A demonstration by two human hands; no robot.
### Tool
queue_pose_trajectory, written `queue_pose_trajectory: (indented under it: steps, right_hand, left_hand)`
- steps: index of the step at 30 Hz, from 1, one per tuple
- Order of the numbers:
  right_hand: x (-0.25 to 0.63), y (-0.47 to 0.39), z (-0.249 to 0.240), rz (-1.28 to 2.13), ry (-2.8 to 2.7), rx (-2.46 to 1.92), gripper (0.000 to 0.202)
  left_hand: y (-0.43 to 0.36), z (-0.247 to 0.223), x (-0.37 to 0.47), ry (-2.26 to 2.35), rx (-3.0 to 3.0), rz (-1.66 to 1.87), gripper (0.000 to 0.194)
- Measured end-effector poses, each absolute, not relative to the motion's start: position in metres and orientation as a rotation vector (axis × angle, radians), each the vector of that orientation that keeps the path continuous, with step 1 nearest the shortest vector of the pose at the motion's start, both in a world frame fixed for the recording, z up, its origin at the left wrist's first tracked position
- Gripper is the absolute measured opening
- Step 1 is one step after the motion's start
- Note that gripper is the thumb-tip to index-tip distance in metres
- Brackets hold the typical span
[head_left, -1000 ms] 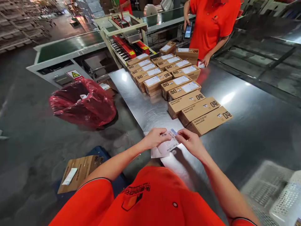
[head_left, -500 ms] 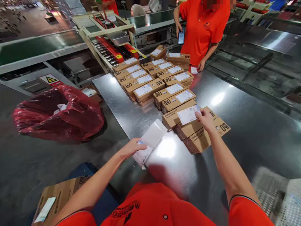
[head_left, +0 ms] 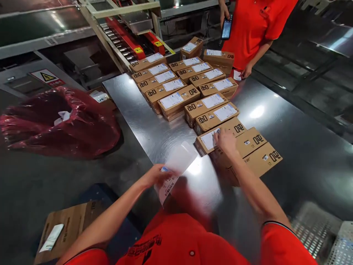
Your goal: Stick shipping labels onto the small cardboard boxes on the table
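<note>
My left hand (head_left: pixel 157 176) is closed on a strip of white labels (head_left: pixel 180 158) over the near left edge of the metal table. My right hand (head_left: pixel 226 141) is on a brown box (head_left: pixel 227 127), its fingers bent at the right end of a white label (head_left: pixel 209 140) that lies on the box's left part. Whether the fingertips still pinch the label is hard to see. Two boxes without visible labels, one (head_left: pixel 249 142) beside the other (head_left: pixel 263 160), lie nearer, partly under my right forearm.
Several labelled boxes (head_left: pixel 179 100) stand in rows on the metal table (head_left: pixel 298 121). Across it, a person in a red shirt (head_left: pixel 252 33) holds a handheld device (head_left: pixel 226 27). A red plastic bag (head_left: pixel 91 125) is at left, a white crate (head_left: pixel 342 243) at lower right.
The label in my right hand has come down onto the box, and my right hand has moved left with it. The view has shifted slightly. My left hand still holds the strip.
</note>
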State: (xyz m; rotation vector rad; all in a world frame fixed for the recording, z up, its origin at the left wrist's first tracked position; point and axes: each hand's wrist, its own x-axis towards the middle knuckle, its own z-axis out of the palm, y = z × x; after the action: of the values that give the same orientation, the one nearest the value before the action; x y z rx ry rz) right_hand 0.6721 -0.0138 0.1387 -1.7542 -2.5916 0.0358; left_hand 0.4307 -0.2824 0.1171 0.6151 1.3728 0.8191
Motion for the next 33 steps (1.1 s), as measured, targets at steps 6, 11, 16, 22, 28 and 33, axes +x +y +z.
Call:
queue_pose_trajectory:
  steps: [6, 11, 16, 22, 28, 33]
  right_hand:
    - [0.628, -0.061, 0.11, 0.511, -2.503, -1.351, 0.066]
    - [0.624, -0.101, 0.136, 1.699, -2.077, -0.959, 0.063]
    - [0.636, -0.118, 0.157, 1.311, -2.087, -1.118, 0.059]
    - [0.644, -0.177, 0.183, 0.929, -2.216, -0.891, 0.044]
    - [0.649, -0.216, 0.185, 2.066, -1.908, -0.844, 0.047]
    - [0.674, -0.223, 0.194, 1.808, -1.921, -0.876, 0.036]
  left_hand:
    - [-0.277, 0.116, 0.441, 1.335, 0.566, 0.861, 0.056]
    - [-0.28, 0.118, 0.446, 1.436, 0.682, 0.904, 0.038]
    - [-0.29, 0.124, 0.454, 1.326, 0.686, 1.121, 0.088]
    - [-0.304, 0.157, 0.469, 1.335, 0.88, 1.381, 0.115]
    - [-0.317, 0.19, 0.492, 1.335, 1.113, 1.439, 0.099]
    - [-0.308, 0.189, 0.5, 1.471, 1.063, 1.097, 0.046]
